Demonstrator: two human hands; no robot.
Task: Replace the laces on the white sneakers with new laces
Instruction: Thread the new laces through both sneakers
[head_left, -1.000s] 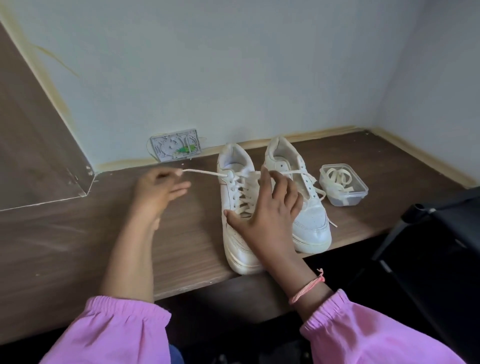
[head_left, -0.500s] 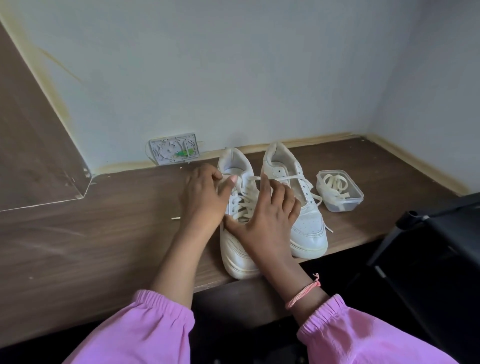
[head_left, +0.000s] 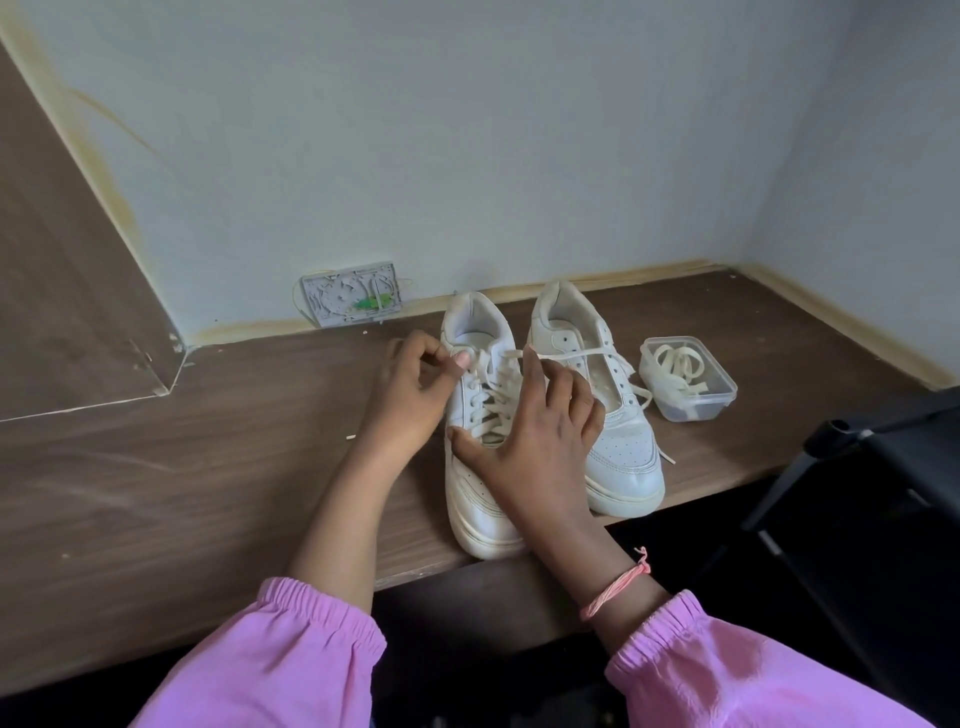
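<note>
Two white sneakers stand side by side on the wooden shelf, toes toward me. The left sneaker (head_left: 480, 499) has its cream lace (head_left: 491, 410) criss-crossed through the eyelets. My left hand (head_left: 413, 397) is at the sneaker's upper left eyelets, thumb and fingers pinching the lace there. My right hand (head_left: 540, 441) rests spread over the left sneaker's laces and holds it down, fingers reaching toward the right sneaker (head_left: 618, 457). A lace end runs from my right fingertips across the right sneaker's top eyelets.
A small clear plastic box (head_left: 722, 387) with coiled cream laces sits right of the sneakers. A grey wall plate (head_left: 350, 301) is mounted behind them. A black chair frame (head_left: 857, 447) stands at the right. The shelf edge (head_left: 415, 574) is just under the toes.
My left hand, which had pulled the lace end far out to the left, came back to the left sneaker's upper eyelets. The right hand stayed on the sneaker.
</note>
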